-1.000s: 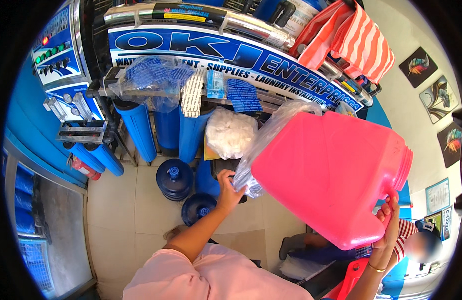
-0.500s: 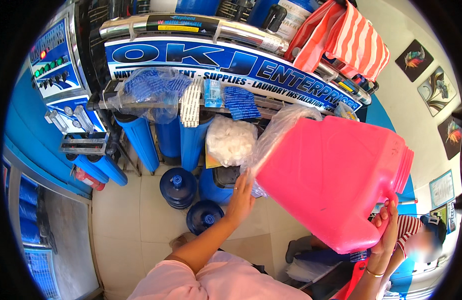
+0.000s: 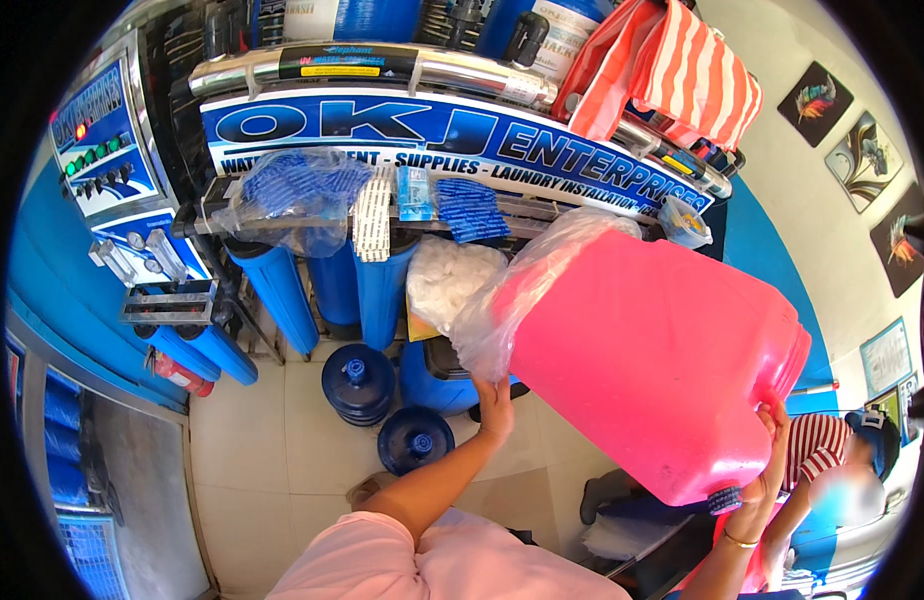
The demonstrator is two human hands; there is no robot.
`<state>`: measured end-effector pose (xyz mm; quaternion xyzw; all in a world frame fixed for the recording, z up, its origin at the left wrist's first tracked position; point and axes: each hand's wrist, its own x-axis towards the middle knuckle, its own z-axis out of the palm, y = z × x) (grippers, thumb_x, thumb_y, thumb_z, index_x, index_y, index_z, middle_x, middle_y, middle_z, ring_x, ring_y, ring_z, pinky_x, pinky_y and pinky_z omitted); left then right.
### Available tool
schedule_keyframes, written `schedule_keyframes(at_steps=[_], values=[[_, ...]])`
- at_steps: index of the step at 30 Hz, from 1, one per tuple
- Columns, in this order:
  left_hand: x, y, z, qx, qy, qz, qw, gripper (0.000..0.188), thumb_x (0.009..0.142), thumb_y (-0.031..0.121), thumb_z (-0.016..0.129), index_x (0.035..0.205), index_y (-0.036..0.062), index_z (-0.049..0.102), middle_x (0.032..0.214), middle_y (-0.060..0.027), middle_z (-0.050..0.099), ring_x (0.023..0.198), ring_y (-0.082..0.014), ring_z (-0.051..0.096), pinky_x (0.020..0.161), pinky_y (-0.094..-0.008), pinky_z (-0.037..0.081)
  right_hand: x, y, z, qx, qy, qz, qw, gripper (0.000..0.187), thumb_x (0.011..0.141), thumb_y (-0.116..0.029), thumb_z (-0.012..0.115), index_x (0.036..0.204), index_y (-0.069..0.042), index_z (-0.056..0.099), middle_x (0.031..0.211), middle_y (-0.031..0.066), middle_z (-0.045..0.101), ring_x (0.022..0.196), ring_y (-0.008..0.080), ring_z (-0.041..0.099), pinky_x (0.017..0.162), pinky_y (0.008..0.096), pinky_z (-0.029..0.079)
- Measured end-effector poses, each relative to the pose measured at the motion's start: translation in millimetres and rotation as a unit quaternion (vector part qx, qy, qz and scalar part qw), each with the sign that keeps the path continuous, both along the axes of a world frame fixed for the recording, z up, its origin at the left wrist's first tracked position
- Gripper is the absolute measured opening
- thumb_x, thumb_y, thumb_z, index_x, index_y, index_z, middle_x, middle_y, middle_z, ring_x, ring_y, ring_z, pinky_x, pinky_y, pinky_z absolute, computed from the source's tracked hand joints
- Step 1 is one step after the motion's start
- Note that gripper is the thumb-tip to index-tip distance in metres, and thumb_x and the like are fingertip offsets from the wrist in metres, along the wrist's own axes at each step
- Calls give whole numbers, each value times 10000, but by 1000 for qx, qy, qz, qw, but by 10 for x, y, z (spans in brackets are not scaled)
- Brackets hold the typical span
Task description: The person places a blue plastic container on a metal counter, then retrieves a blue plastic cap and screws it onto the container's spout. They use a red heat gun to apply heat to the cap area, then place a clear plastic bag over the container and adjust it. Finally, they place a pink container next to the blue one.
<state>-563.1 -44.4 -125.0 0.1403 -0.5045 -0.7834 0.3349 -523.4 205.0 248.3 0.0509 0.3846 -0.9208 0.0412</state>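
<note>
A large pink plastic water jug point(image 3: 652, 360) is held up in front of me, tilted, its bottom end to the left. Over that end lies a clear plastic bag point(image 3: 507, 305), covering only part of the jug. The bag's lower edge is pinched by my left hand point(image 3: 494, 410), fingers closed on the film. At the jug's right end, my right hand point(image 3: 772, 450) is wrapped round the handle, which is mostly hidden. Close below that hand a dark ribbed cap point(image 3: 724, 500) shows on the jug.
Two blue round water bottles point(image 3: 358, 385) stand on the tiled floor, beside a blue container point(image 3: 432, 375). A white bundle point(image 3: 452, 280) sits behind the bag. Blue filter housings point(image 3: 382, 295) hang under a rack ahead. Another person in a striped shirt point(image 3: 817, 445) is at the right.
The jug has turned, so its threaded neck faces away and the dark cap shows. The bag reaches farther along the jug's upper left side. My left hand has moved slightly right and down.
</note>
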Motion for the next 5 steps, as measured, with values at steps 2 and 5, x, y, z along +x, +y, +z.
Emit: schedule_keyframes(at_steps=[2, 5], values=[[-343, -223, -708, -179, -27, 11, 983, 513, 943, 81, 524, 1399, 37, 293, 1473, -157, 279, 1286, -338, 367, 987, -429, 395, -1, -130, 18, -4, 5, 36, 999, 172, 971, -205, 541, 887, -72, 612, 585, -22, 484, 547, 117, 538, 596, 298, 538], [-329, -190, -699, -53, -7, -80, 995, 571, 948, 130, 546, 1431, 52, 252, 1495, -151, 249, 1293, -339, 360, 1067, -476, 310, 58, -33, -37, -1, 2, 24, 1000, 179, 968, -215, 546, 902, -66, 619, 591, -17, 509, 557, 123, 561, 609, 306, 547]])
